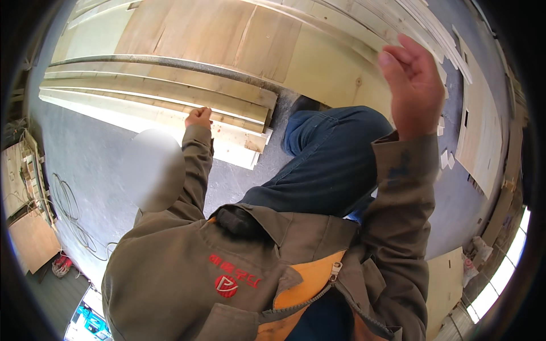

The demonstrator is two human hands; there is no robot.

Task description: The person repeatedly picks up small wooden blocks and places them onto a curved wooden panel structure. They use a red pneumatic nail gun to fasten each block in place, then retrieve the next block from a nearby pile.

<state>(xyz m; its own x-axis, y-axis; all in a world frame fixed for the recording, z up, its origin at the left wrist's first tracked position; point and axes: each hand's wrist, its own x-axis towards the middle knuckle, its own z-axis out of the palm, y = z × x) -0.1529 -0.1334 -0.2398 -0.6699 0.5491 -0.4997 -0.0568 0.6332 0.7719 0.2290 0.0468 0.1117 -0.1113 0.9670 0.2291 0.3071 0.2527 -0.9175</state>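
Note:
My left hand (pixel 199 117) is at the near side of a stack of long, narrow wooden boards (pixel 165 85) lying left of centre. Its fingers are curled over a pale board edge in the stack, and their undersides are hidden. Up at the right, my right hand (pixel 418 85) is raised over the sheets, its fingers loosely bent and apart from the thumb, with nothing visible in it. My bent knee in blue jeans (pixel 330 153) sits between the two arms, just right of the boards' ends.
Wide wooden sheets (pixel 199 34) lie beyond the stack, with a yellowish panel (pixel 341 68) at their right. Another long panel (pixel 480 119) lies far right. A loose cable (pixel 71 207) curls on the grey floor (pixel 108 153) at left, near piled wood (pixel 34 238).

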